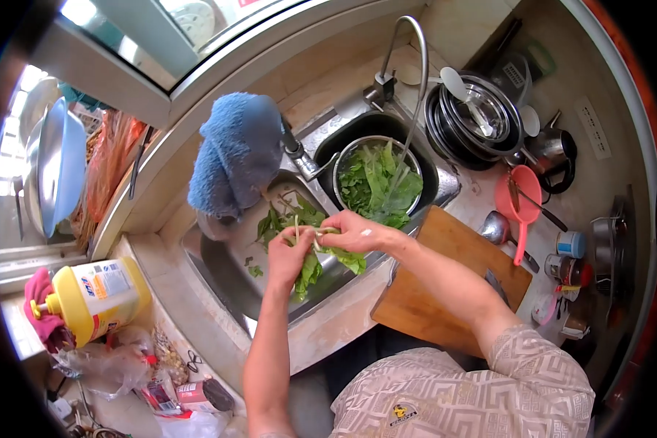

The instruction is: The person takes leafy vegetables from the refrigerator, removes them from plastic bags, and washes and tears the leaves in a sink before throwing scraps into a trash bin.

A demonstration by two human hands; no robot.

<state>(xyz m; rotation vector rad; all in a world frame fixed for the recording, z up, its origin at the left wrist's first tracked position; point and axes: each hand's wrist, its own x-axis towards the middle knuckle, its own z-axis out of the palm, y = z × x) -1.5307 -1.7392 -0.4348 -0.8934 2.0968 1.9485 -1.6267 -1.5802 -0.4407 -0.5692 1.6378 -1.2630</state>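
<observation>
Over the left steel sink basin (230,281), my left hand (290,255) is closed on the pale stems of some leafy greens (309,276). Close beside it, my right hand (354,232) pinches the same greens, whose leaves hang below the fingers. More loose leaves lie in the basin just beyond my hands. In the right basin stands a metal bowl (337,162) filled with green leaves (376,179), under the curved thin faucet (423,66).
A blue towel (233,146) hangs over the other faucet. Right of the sinks are a wooden cutting board (452,281), stacked pans (452,142), a pink strainer (520,193) and a ladle (495,226). At left stands a yellow pump bottle (98,299) near plastic bags (109,365).
</observation>
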